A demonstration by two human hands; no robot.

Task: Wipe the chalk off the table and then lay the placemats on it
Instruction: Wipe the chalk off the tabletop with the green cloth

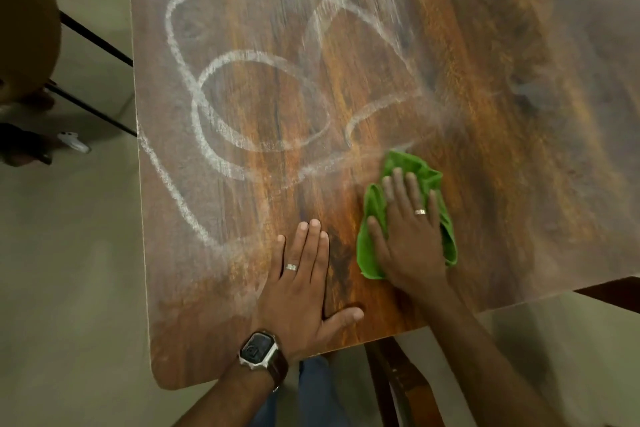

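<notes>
The green cloth (372,218) lies bunched up on the brown wooden table (485,114), near the edge closest to the person. It sits right under the right hand (408,229). The green sticks out past the fingertips, on both sides of the hand, and down by the thumb.

The right hand lies flat on top of the cloth with its fingers straight and a little spread. It presses the cloth down and does not curl round it. The arm comes in from the bottom right, and there is a ring on one finger.

The left hand (304,284) lies flat on the bare wood just beside the cloth, not touching it. Its fingers are straight and close together, and the thumb points out to the side. It holds nothing. It wears a ring, and a watch (259,347) is on the wrist.

White chalk loops (242,97) cover the left half of the table. The chalk near the cloth looks smeared and faint.
</notes>
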